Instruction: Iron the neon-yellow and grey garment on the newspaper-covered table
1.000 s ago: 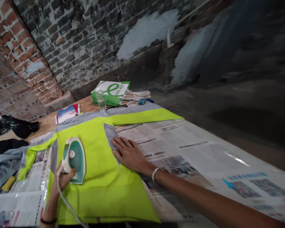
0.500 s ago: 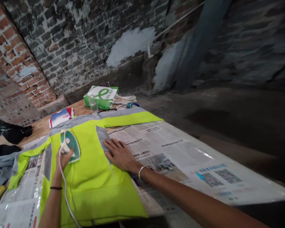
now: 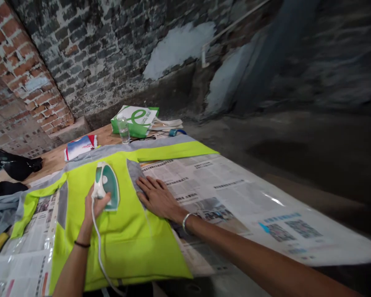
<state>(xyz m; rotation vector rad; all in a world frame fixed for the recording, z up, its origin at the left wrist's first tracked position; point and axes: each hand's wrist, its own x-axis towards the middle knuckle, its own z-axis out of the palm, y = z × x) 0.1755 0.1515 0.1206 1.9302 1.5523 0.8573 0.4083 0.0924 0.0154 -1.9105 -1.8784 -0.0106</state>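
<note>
A neon-yellow and grey sweatshirt (image 3: 120, 235) lies spread out, its sleeves stretched to both sides. My left hand (image 3: 94, 204) is closed round the handle of a white and green clothes iron (image 3: 113, 187), which rests on the middle of the sweatshirt's body. From the iron's back end a white cord (image 3: 99, 251) runs down toward me. My right hand (image 3: 157, 198) lies flat with its fingers stretched on the grey side panel of the sweatshirt, to the right of the iron.
Newspaper under clear plastic (image 3: 235, 185) covers the table. At the back stand a green and white bag (image 3: 136, 119) and a clear glass (image 3: 124, 131), near glasses, a blue tape roll (image 3: 173, 132) and a folded red-white-blue cloth (image 3: 80, 147). Dark clothes (image 3: 3, 206) lie at left.
My left hand has slid the iron to the right across the sweatshirt, closer to my right hand. The right hand stays on the side panel. The view has shifted slightly.
</note>
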